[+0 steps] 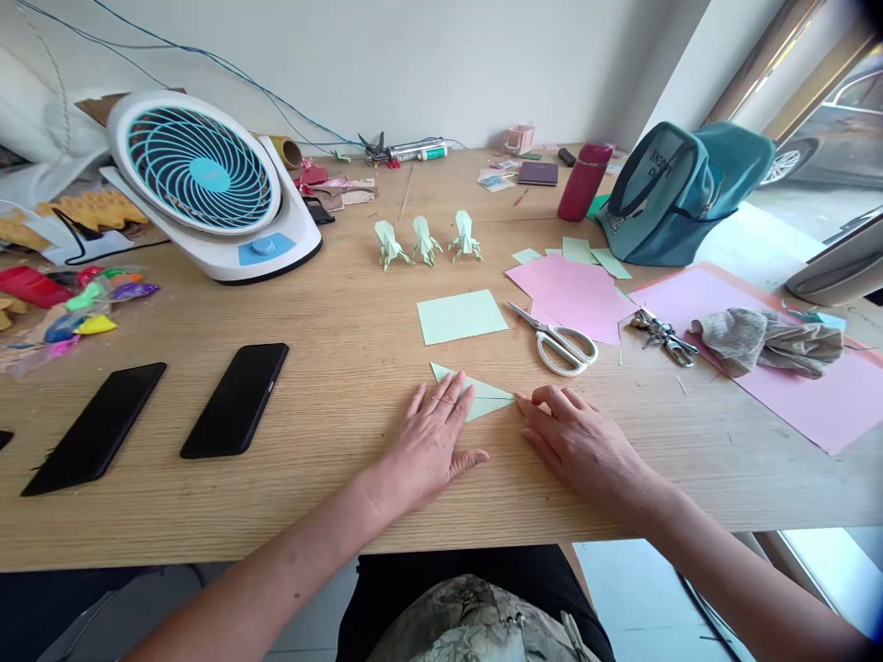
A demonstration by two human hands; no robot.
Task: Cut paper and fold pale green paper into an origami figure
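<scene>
A pale green sheet of paper, folded into a long pointed shape with a crease along it, lies on the wooden table in front of me. My left hand rests flat across its left part, fingers stretched out and pressing it down, so part of the sheet is hidden. At the pointed right end, my right hand has its fingers curled in, with the fingertips on the paper's tip. Just beyond lies a flat green paper rectangle. White-handled scissors lie to its right, their blade tips close to its edge.
Three folded green paper figures stand further back. Two black phones and a fan are on the left. Pink paper, keys, a cloth, a red bottle and a teal bag occupy the right.
</scene>
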